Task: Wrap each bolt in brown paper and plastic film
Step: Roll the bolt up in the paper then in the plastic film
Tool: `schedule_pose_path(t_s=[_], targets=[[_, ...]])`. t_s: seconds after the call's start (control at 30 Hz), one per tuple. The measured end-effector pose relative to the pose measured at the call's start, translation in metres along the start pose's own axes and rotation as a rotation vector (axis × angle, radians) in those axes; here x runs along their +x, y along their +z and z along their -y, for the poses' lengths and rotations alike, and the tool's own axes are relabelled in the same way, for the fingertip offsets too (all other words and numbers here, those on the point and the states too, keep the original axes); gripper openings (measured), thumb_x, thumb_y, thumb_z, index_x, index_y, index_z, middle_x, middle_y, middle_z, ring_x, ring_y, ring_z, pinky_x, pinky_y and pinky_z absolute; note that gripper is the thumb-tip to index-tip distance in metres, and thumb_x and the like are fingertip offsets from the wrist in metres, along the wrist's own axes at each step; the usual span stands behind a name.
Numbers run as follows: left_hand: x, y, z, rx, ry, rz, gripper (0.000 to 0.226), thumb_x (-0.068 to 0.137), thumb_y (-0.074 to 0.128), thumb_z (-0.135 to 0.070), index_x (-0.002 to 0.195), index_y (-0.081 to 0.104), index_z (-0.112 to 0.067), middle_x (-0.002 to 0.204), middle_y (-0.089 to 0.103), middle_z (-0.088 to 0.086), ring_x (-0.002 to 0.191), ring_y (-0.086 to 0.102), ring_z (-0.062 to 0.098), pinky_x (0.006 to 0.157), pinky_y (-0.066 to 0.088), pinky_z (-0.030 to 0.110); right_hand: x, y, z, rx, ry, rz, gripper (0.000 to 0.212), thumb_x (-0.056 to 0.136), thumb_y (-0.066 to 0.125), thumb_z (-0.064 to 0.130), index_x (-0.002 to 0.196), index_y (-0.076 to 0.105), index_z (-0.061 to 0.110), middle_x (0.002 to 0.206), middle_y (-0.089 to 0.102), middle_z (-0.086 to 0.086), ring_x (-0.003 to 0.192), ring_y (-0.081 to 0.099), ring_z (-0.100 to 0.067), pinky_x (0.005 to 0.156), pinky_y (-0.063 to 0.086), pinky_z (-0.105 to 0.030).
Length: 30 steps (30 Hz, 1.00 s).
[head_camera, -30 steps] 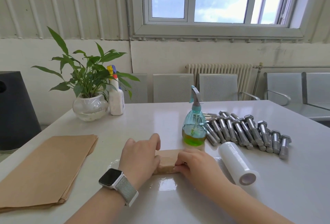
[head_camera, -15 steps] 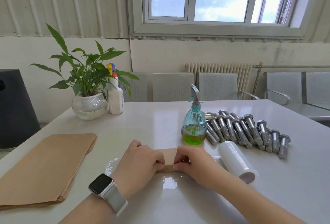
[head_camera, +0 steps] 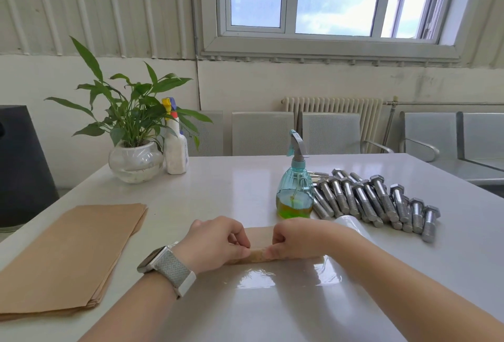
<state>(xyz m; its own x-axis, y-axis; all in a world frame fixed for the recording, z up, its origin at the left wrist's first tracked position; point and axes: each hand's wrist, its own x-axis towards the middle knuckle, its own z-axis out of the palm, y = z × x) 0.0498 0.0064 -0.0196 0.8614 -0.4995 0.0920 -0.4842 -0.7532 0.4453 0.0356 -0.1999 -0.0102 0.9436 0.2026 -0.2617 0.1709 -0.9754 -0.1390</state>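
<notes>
A bolt rolled in brown paper [head_camera: 259,245] lies crosswise on a sheet of clear plastic film [head_camera: 272,276] at the table's near middle. My left hand [head_camera: 215,243], with a watch on its wrist, pinches the roll's left part with curled fingers. My right hand [head_camera: 302,238] pinches its right part. The roll of plastic film [head_camera: 354,226] lies just behind my right forearm, mostly hidden. Several bare steel bolts [head_camera: 376,200] lie in a row at the right. A stack of brown paper sheets [head_camera: 62,257] lies at the left.
A teal spray bottle [head_camera: 296,191] with yellow-green liquid stands just beyond my hands. A potted plant in a glass bowl [head_camera: 133,161] and a white spray bottle [head_camera: 176,151] stand at the back left. Grey chairs [head_camera: 330,133] line the table's far side.
Both hands have drawn closer together on the paper roll and pulled it slightly toward me. My fingers have curled in from flat on top to pinching it.
</notes>
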Motion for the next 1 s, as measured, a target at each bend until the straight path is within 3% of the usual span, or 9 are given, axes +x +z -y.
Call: schedule_pose_path(t_s=[0.17,0.23,0.37,0.5,0.63,0.7,0.77,0.87,1.0], targets=[[0.002,-0.002,0.001,-0.009,-0.014,0.005,0.010,0.080,0.074,-0.046,0.084,0.072,-0.037,0.091,0.071,-0.017,0.087,0.059,-0.009,0.107,0.031,0.030,0.002,-0.014,0.004,-0.177,0.115,0.131,0.073,0.083,0.042,0.078,0.096,0.065,0.010,0.079,0.062,-0.002,0.081,0.062,-0.025,0.066,0.046,-0.032],[0.002,-0.003,0.000,-0.029,-0.016,0.017,0.008,0.079,0.075,-0.044,0.081,0.071,-0.038,0.090,0.072,-0.017,0.087,0.060,-0.009,0.107,0.033,0.031,0.006,-0.026,0.010,-0.111,0.117,0.078,0.068,0.088,0.044,0.072,0.091,0.065,0.008,0.078,0.064,-0.006,0.074,0.063,-0.027,0.069,0.049,-0.032],[0.002,-0.003,0.000,-0.061,-0.034,0.033,0.008,0.078,0.077,-0.043,0.076,0.070,-0.038,0.085,0.072,-0.016,0.079,0.058,-0.011,0.105,0.035,0.029,0.024,-0.035,0.021,0.010,0.006,-0.251,0.037,0.102,0.045,0.038,0.113,0.062,0.007,0.107,0.064,-0.011,0.098,0.057,-0.029,0.077,0.042,-0.032],[0.001,-0.002,0.001,-0.077,-0.060,0.017,0.013,0.077,0.077,-0.045,0.084,0.075,-0.034,0.075,0.067,-0.018,0.074,0.057,-0.010,0.101,0.037,0.023,0.041,-0.018,0.027,-0.091,0.015,-0.123,0.035,0.103,0.043,0.031,0.128,0.053,0.009,0.131,0.054,-0.015,0.118,0.052,-0.032,0.096,0.045,-0.039],[0.002,-0.001,0.001,-0.064,-0.057,0.009,0.011,0.077,0.076,-0.046,0.080,0.072,-0.036,0.070,0.065,-0.025,0.081,0.058,-0.011,0.102,0.031,0.023,0.046,-0.017,0.026,-0.094,0.046,-0.106,0.049,0.100,0.039,0.052,0.120,0.055,0.010,0.119,0.061,-0.013,0.102,0.055,-0.030,0.078,0.042,-0.037],[0.003,-0.001,0.002,-0.048,-0.049,0.002,0.009,0.078,0.075,-0.046,0.075,0.069,-0.040,0.066,0.062,-0.033,0.089,0.056,-0.010,0.106,0.027,0.025,0.043,-0.021,0.025,-0.160,0.039,-0.089,0.056,0.095,0.039,0.063,0.109,0.061,0.013,0.102,0.064,-0.006,0.089,0.056,-0.026,0.072,0.042,-0.036],[0.003,0.001,0.004,-0.042,-0.057,-0.019,0.009,0.078,0.074,-0.048,0.074,0.068,-0.043,0.070,0.062,-0.032,0.099,0.052,-0.002,0.104,0.026,0.024,0.038,-0.027,0.021,-0.247,0.025,-0.073,0.048,0.084,0.052,0.068,0.090,0.062,0.022,0.083,0.060,0.004,0.078,0.056,-0.020,0.065,0.044,-0.033],[0.001,0.003,0.003,0.016,-0.021,-0.067,0.013,0.079,0.074,-0.049,0.070,0.066,-0.043,0.078,0.058,-0.023,0.094,0.047,-0.003,0.097,0.022,0.024,0.027,-0.032,0.013,-0.235,-0.017,-0.070,0.028,0.072,0.069,0.046,0.070,0.051,0.026,0.075,0.054,0.006,0.069,0.052,-0.016,0.062,0.047,-0.032],[-0.002,0.006,0.001,0.129,0.069,-0.158,0.011,0.080,0.071,-0.051,0.083,0.072,-0.041,0.104,0.040,-0.023,0.112,0.035,0.004,0.106,0.012,0.027,0.012,-0.037,0.008,-0.170,-0.076,-0.086,0.029,0.075,0.069,0.035,0.069,0.043,0.023,0.078,0.050,0.003,0.066,0.046,-0.014,0.060,0.043,-0.033]])
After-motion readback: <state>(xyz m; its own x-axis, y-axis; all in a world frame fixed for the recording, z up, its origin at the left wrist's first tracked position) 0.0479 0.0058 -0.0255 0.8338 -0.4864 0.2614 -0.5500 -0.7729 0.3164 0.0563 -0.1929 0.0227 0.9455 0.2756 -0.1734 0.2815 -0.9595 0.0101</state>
